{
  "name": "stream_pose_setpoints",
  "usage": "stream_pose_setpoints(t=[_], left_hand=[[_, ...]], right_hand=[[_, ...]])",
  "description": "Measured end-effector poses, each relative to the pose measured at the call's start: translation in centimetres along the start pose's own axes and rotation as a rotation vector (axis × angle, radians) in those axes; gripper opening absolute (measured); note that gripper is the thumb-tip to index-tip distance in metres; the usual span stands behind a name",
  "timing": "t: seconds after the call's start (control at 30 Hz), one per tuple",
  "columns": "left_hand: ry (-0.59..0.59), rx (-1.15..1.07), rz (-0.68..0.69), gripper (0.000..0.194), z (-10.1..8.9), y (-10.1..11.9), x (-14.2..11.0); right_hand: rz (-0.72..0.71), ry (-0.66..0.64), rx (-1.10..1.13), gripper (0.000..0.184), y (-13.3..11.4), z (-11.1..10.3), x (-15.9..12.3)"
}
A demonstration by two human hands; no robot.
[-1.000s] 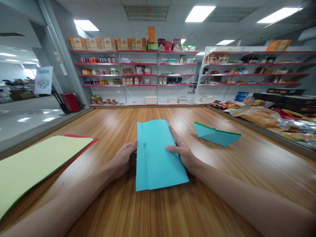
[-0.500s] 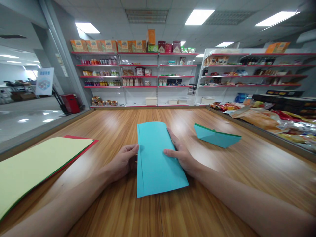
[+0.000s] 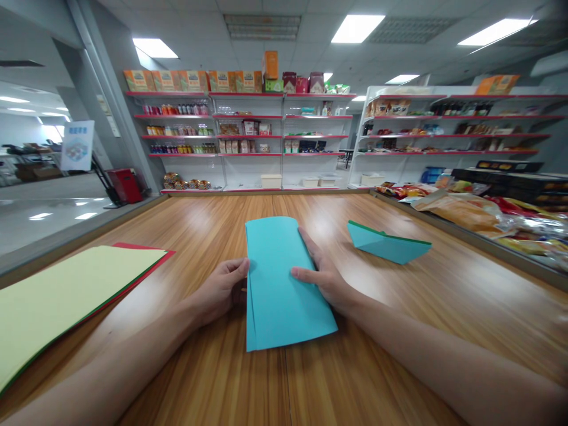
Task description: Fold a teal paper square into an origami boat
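The left hand (image 3: 231,284) is closed in a pinch on the long left side of a blue sheet (image 3: 279,296), thumb up and fingertips mostly hidden behind the paper. The right hand (image 3: 331,281) holds the opposite long side in a looser grip: its thumb lies flat on the upper face, and its fingers run along and under the right side, so it is only part closed, with the paper between.

The sheet is doubled over lengthwise. Its bend appears to lie under the right hand, and its loose long sides come together at the left, almost in line; a thin strip of the lower layer shows towards the near left corner. The upper face bows, so I judge the fold laid over but its crease not yet pressed flat. Lining up looks nearly done; creasing, and any later folds, are left.

The sheet is over the middle of the table (image 3: 213,384), between its left and right edges and well short of the far one. Whether it rests on the wood or is held just above cannot be told.

Right of the sheet, towards the table's right edge, sits a folded blue boat (image 3: 390,248) with a green upper rim, apart from both hands; that piece looks well folded already. Along the left edge lies a stack (image 3: 75,290) of flat paper, pale yellow on top, green and red peeping out beneath. Beyond the right edge are packets (image 3: 470,216); past the far edge, stocked shelves (image 3: 248,115).
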State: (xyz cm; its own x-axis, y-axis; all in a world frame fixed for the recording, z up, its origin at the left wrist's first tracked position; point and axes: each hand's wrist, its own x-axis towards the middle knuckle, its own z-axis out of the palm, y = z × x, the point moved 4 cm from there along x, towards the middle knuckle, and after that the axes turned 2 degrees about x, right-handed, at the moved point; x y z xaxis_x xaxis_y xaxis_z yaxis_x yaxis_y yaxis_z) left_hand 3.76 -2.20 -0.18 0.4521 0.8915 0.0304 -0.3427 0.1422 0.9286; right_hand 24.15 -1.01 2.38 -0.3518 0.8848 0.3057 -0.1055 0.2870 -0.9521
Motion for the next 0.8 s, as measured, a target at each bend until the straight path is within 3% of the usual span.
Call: stream_pose_setpoints(t=[0.8], left_hand=[[-0.018,0.048,0.004,0.025,0.49,0.31,0.02]], right_hand=[[-0.001,0.012,-0.008,0.099,0.06,-0.78,0.22]])
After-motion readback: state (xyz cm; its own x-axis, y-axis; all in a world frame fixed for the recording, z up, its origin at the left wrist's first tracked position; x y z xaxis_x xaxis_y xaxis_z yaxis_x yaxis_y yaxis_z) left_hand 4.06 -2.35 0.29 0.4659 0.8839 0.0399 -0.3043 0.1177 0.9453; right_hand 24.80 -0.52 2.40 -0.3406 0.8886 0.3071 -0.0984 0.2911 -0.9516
